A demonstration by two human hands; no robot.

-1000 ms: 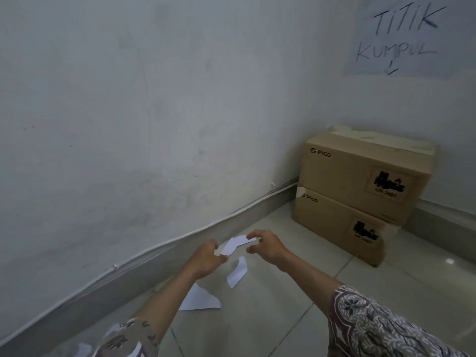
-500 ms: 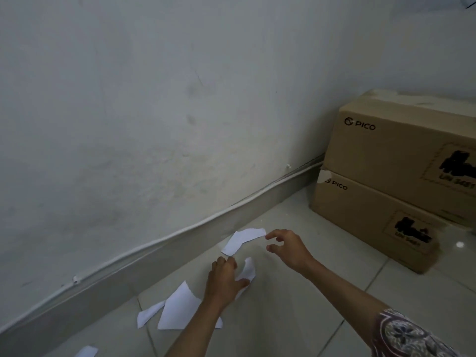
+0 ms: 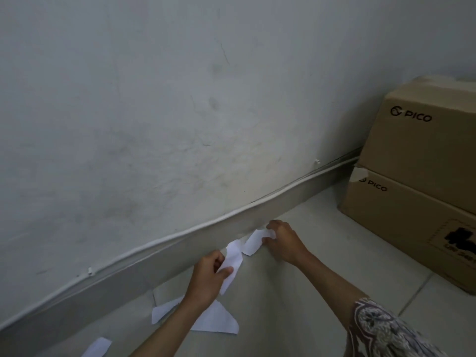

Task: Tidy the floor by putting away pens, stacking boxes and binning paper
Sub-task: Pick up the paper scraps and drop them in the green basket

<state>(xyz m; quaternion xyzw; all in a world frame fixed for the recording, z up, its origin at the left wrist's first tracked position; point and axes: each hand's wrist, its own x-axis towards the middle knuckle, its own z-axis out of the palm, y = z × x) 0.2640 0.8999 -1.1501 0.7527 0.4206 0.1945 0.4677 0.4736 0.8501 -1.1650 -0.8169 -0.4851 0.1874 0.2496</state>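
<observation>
A torn white paper scrap (image 3: 233, 264), long and narrow, is pinched between the thumb and curled fingers of the left hand (image 3: 210, 276) just above the pale tiled floor (image 3: 322, 253), near the centre of the view. At its one o'clock, almost touching its upper end, a second torn white paper strip (image 3: 253, 242) is gripped at its right end by the bent fingertips of the right hand (image 3: 283, 243) — both hands are closed on paper, each on its own piece. Below the left wrist, at about six o'clock, a larger white triangular paper piece (image 3: 216, 322) lies flat on the floor, with a narrower white sliver (image 3: 164, 311) at its nine o'clock, partly hidden by the forearm. A further small white scrap (image 3: 98, 347) lies at seven o'clock, cut by the bottom edge. The right arm ends in a patterned brown-and-white sleeve (image 3: 386, 331) at five o'clock. Behind the hands a grey skirting board (image 3: 154, 258) runs diagonally, with a thin white cable (image 3: 180, 231) clipped along its top, under a scuffed whitish wall (image 3: 180, 99). At three o'clock two brown cardboard boxes printed PICO stand stacked in the corner — the upper box (image 3: 427, 140) squarely on the lower box (image 3: 401, 215).
</observation>
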